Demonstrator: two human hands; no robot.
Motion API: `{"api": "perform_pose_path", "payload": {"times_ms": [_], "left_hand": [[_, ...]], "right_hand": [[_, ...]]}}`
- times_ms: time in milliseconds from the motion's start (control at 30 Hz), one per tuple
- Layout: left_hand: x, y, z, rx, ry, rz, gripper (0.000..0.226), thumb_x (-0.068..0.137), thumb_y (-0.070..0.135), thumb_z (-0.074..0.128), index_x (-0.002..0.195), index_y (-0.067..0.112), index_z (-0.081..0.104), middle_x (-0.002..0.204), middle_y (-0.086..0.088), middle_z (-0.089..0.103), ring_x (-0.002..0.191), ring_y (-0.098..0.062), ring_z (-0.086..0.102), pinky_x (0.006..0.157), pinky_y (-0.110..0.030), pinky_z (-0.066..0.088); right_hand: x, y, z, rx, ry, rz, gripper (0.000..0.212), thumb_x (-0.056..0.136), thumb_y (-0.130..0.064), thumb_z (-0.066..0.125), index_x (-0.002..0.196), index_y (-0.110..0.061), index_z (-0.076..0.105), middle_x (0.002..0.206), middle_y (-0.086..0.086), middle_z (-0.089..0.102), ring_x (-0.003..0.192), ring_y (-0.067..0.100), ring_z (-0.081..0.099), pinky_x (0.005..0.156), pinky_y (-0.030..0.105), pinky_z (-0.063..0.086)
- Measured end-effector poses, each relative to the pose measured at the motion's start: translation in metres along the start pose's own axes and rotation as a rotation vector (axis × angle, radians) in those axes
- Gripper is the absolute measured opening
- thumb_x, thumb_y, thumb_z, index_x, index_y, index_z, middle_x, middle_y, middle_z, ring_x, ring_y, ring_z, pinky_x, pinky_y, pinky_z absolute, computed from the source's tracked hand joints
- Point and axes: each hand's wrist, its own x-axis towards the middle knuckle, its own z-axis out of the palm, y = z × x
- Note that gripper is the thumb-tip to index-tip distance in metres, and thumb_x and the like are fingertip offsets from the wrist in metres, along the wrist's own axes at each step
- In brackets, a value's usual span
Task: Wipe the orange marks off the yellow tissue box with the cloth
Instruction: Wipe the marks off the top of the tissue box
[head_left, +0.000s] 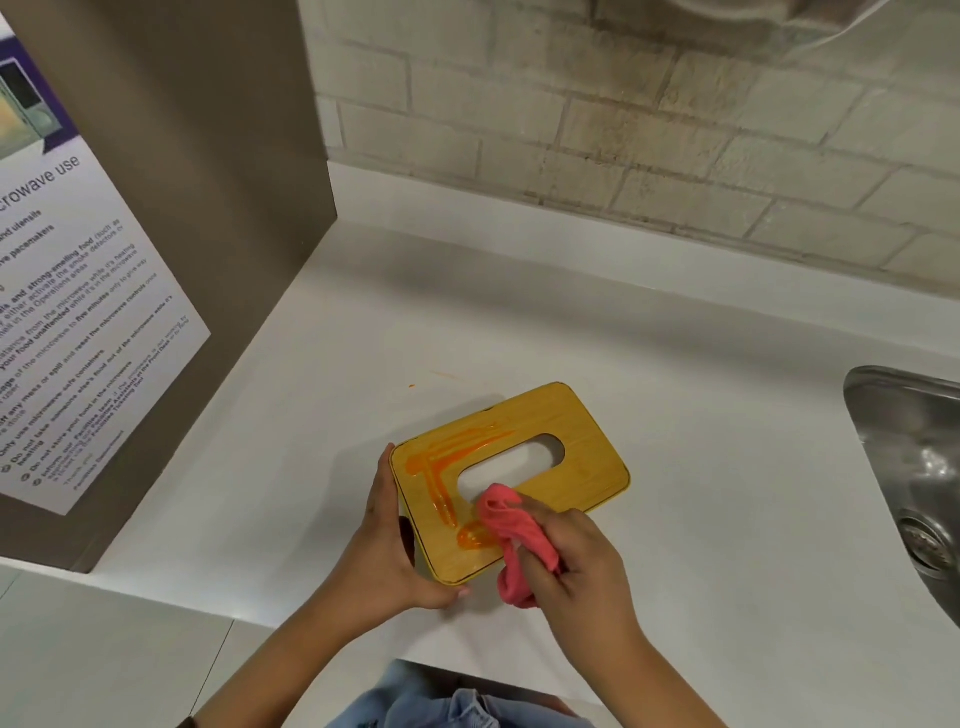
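Denim clothing edges the frame as a left hand clasps the near end of the yellow tissue box on the white tabletop. The right hand grips a bunched pink cloth against the orange marks. The box looks light, stiff and prone to sliding, so it is best steadied by its sides.

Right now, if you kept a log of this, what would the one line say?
left hand: grips tissue box | right hand: presses cloth on box top | orange marks: not yet wiped off
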Motion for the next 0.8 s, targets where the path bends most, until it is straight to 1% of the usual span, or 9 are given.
{"api": "perform_pose_path", "payload": {"times_ms": [67, 167, 267, 367, 433, 500, 600, 733, 800], "left_hand": [[0.000, -0.002, 0.001, 0.001, 0.000, -0.009, 0.151, 0.034, 0.047, 0.092, 0.139, 0.049, -0.016, 0.128, 0.025, 0.044, 0.108, -0.011, 0.060, 0.091, -0.041, 0.054], [0.000, -0.003, 0.000, 0.018, 0.005, -0.023, 0.152, 0.034, 0.048, 0.091, 0.137, 0.051, -0.020, 0.136, 0.019, 0.038, 0.114, -0.013, 0.056, 0.096, -0.041, 0.051], [0.000, -0.003, 0.001, 0.012, 0.005, -0.045, 0.152, 0.034, 0.046, 0.091, 0.135, 0.053, -0.022, 0.135, 0.005, 0.045, 0.113, -0.017, 0.057, 0.095, -0.040, 0.051], [-0.002, -0.003, 0.000, 0.018, 0.007, -0.059, 0.155, 0.036, 0.048, 0.090, 0.132, 0.052, -0.032, 0.135, 0.008, 0.047, 0.117, -0.002, 0.052, 0.095, -0.015, 0.045], [-0.003, -0.001, -0.001, 0.031, -0.009, -0.041, 0.159, 0.035, 0.050, 0.091, 0.130, 0.048, -0.038, 0.141, 0.014, 0.038, 0.120, 0.011, 0.044, 0.091, 0.000, 0.035], [-0.003, 0.002, 0.001, 0.084, -0.017, -0.001, 0.163, 0.033, 0.056, 0.090, 0.129, 0.043, -0.041, 0.150, 0.012, 0.024, 0.129, 0.008, 0.035, 0.100, -0.005, 0.031], [-0.002, 0.004, 0.003, 0.161, 0.029, 0.032, 0.161, 0.034, 0.062, 0.086, 0.129, 0.040, -0.043, 0.150, 0.008, 0.022, 0.130, -0.008, 0.039, 0.106, -0.026, 0.037], [-0.001, 0.000, 0.004, 0.233, 0.030, 0.082, 0.156, 0.041, 0.056, 0.085, 0.133, 0.035, -0.040, 0.139, 0.018, 0.026, 0.123, -0.007, 0.043, 0.099, -0.015, 0.032], [-0.001, 0.000, 0.004, 0.234, 0.047, 0.082, 0.154, 0.040, 0.057, 0.083, 0.135, 0.035, -0.037, 0.135, 0.024, 0.028, 0.119, -0.007, 0.046, 0.097, -0.016, 0.036]], "right_hand": [[0.001, -0.002, 0.001, -0.021, -0.010, -0.019, 0.041, 0.082, -0.031, 0.049, 0.119, -0.029, 0.065, 0.096, -0.047, 0.053, 0.079, -0.009, 0.048, 0.068, 0.001, 0.036], [0.005, -0.008, -0.001, -0.024, -0.058, -0.026, 0.039, 0.082, -0.033, 0.049, 0.119, -0.036, 0.062, 0.096, -0.048, 0.053, 0.081, -0.009, 0.049, 0.070, 0.002, 0.036], [0.009, -0.015, -0.003, -0.100, -0.132, -0.090, 0.037, 0.083, -0.031, 0.051, 0.117, -0.039, 0.061, 0.113, -0.031, 0.060, 0.089, -0.004, 0.051, 0.078, 0.007, 0.041], [0.010, -0.023, -0.001, -0.336, -0.184, -0.219, 0.040, 0.078, -0.030, 0.051, 0.115, -0.029, 0.068, 0.120, 0.000, 0.064, 0.085, 0.020, 0.062, 0.069, 0.028, 0.056], [0.011, -0.031, 0.002, -0.503, -0.225, -0.262, 0.040, 0.070, -0.032, 0.066, 0.110, -0.029, 0.070, 0.116, 0.008, 0.065, 0.077, 0.026, 0.064, 0.058, 0.032, 0.057], [0.009, -0.038, 0.007, -0.629, -0.287, -0.254, 0.055, 0.050, -0.032, 0.085, 0.103, -0.034, 0.072, 0.112, 0.010, 0.068, 0.073, 0.026, 0.066, 0.050, 0.032, 0.055], [0.008, -0.047, 0.013, -0.819, -0.339, -0.242, 0.058, 0.039, -0.037, 0.087, 0.096, -0.041, 0.073, 0.106, 0.007, 0.072, 0.067, 0.023, 0.067, 0.048, 0.029, 0.052], [0.010, -0.048, 0.015, -0.944, -0.363, -0.291, 0.054, 0.038, -0.042, 0.086, 0.091, -0.040, 0.075, 0.101, 0.006, 0.074, 0.065, 0.021, 0.068, 0.049, 0.028, 0.054], [0.010, -0.045, 0.014, -0.972, -0.351, -0.337, 0.050, 0.041, -0.040, 0.084, 0.091, -0.037, 0.075, 0.101, 0.007, 0.074, 0.064, 0.021, 0.068, 0.050, 0.029, 0.054]]}}
